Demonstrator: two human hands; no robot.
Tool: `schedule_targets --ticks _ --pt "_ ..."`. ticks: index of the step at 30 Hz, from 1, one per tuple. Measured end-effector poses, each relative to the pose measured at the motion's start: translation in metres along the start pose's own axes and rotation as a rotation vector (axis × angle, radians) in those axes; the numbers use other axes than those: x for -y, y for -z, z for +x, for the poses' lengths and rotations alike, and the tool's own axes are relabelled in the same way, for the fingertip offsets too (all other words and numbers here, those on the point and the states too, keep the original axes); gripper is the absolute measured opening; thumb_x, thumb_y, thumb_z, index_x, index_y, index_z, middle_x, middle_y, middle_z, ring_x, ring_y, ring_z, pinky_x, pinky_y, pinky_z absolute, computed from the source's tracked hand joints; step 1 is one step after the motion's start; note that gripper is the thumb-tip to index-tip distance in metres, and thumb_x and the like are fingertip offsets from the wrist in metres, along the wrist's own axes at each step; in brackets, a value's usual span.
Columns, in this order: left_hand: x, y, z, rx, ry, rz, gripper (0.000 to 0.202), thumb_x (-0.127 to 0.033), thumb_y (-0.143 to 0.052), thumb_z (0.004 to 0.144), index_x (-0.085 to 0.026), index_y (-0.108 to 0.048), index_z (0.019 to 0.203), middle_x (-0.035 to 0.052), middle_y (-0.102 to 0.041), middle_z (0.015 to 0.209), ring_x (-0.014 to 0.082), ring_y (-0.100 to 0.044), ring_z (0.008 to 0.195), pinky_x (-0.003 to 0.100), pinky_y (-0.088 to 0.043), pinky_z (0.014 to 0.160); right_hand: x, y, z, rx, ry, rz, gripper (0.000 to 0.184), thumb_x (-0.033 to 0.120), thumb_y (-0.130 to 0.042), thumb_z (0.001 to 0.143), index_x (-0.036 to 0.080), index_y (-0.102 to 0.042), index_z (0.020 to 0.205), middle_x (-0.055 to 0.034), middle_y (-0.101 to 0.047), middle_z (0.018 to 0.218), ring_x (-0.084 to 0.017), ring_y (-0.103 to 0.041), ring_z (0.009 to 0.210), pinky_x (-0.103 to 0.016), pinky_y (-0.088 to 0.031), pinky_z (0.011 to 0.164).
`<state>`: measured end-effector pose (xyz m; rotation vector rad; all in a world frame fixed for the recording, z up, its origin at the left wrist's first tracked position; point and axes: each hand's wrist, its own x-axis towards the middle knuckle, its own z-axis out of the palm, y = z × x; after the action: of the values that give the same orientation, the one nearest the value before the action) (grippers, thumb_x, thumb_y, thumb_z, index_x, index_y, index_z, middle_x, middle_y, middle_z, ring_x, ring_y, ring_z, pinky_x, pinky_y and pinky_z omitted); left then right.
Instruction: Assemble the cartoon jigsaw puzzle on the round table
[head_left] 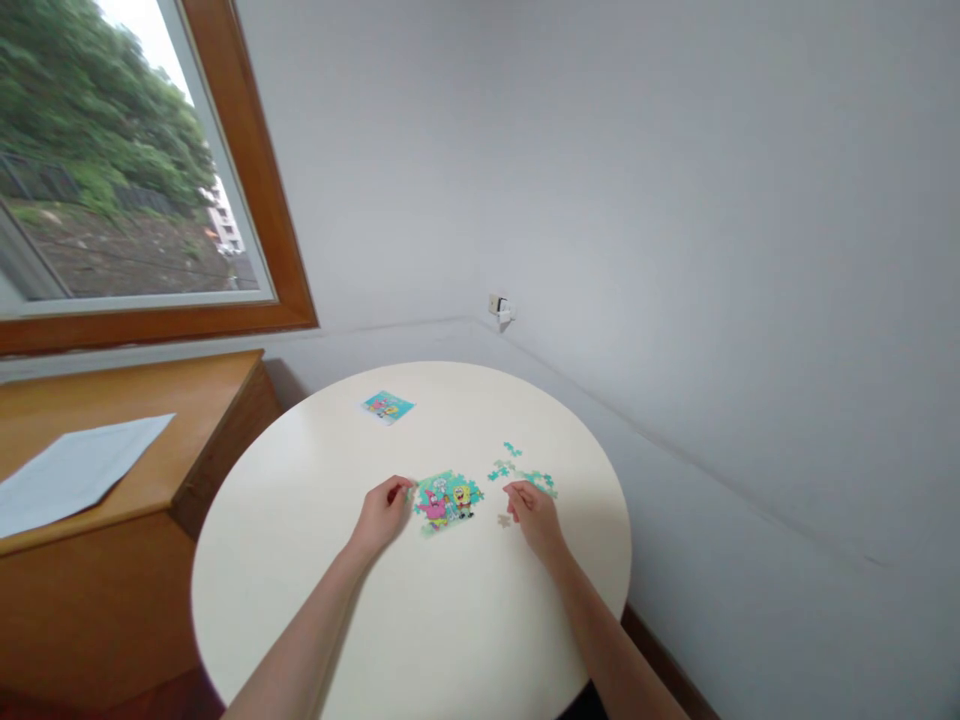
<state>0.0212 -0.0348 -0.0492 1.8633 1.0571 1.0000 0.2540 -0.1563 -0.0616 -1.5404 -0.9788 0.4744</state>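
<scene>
A partly joined jigsaw puzzle [448, 502] with a pink starfish figure and a yellow square figure lies flat on the round cream table [442, 620]. My left hand [385, 512] is at the puzzle's left edge, its fingers curled and thumb and forefinger together. A small pale green bit shows by those fingertips; whether it is held is unclear. To the puzzle's right, my right hand [532, 512] is closed in a pinch over the table, and what it may hold is hidden. Loose teal puzzle pieces [501, 470] lie beyond it, and a beige puzzle piece [504, 521] sits just left of its fingers.
Toward the table's far side lies a small picture card [387, 406] with the same figures. A wooden cabinet [210, 440] with a white sheet [79, 468] on top stands at left, below a window. White walls meet behind the table, with a wall socket [495, 303] near the corner.
</scene>
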Motion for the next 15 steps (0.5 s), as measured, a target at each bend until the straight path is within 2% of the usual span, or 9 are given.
schedule_targets --ticks 4,10,15 --pt "0.003 -0.001 0.001 -0.019 -0.004 -0.015 0.030 -0.040 -0.047 0.071 -0.018 -0.067 0.075 0.0025 -0.065 0.064 0.0169 -0.054 0.060 0.028 -0.040 0.061 -0.001 0.000 -0.002 0.030 0.014 -0.012 0.039 0.058 -0.052 0.072 0.020 -0.058 0.067 0.0027 -0.052 0.048 -0.012 -0.046 0.043 -0.025 -0.037 0.044" --pt "0.008 0.004 0.006 -0.177 0.035 -0.112 0.036 -0.049 -0.052 0.068 -0.017 -0.063 0.078 -0.0006 -0.056 0.055 0.0145 -0.049 0.054 0.026 -0.038 0.055 -0.003 -0.001 -0.003 0.050 0.036 -0.051 0.040 0.059 -0.051 0.074 0.020 -0.059 0.067 0.0027 -0.052 0.048 -0.013 -0.048 0.044 -0.025 -0.037 0.046" --pt "0.011 0.007 0.008 -0.181 0.068 -0.174 0.046 -0.057 -0.053 0.067 -0.016 -0.063 0.085 -0.0024 -0.051 0.051 0.0135 -0.049 0.050 0.026 -0.039 0.053 0.000 0.000 -0.003 0.074 0.042 -0.068 0.040 0.060 -0.051 0.073 0.021 -0.059 0.066 0.0022 -0.052 0.049 -0.013 -0.048 0.045 -0.025 -0.037 0.046"
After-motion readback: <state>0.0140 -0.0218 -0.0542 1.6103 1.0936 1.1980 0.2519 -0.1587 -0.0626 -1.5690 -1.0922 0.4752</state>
